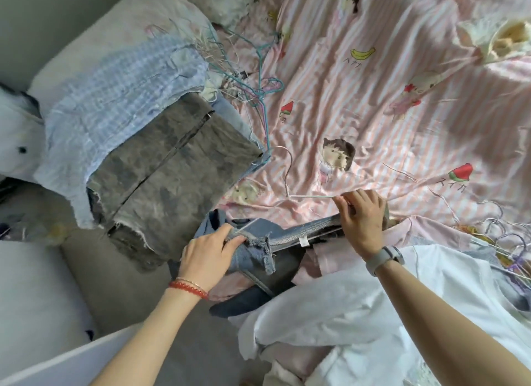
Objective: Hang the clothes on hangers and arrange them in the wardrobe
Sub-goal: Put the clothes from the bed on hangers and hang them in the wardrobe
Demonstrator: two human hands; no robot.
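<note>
Denim garment [255,242] at frame centre, on pink striped bedsheet [402,112]. Left hand [208,255] grips frayed denim edge with wire end. Right hand [363,213], at 3 o'clock of left, pinches white wire hanger [290,181]; hook points to 12 o'clock.

A stack of folded trousers [172,167] is laid at the left of the bedsheet [388,104], with loose hangers [253,78] tangled just behind it. A wire hanger [290,181] is set between the stack and the right hand [363,216], above the jeans [258,242] (held at either end by the left hand [207,253] and the right).

Frayed blue denim garment [258,242] on white wire hanger [290,181]
</note>
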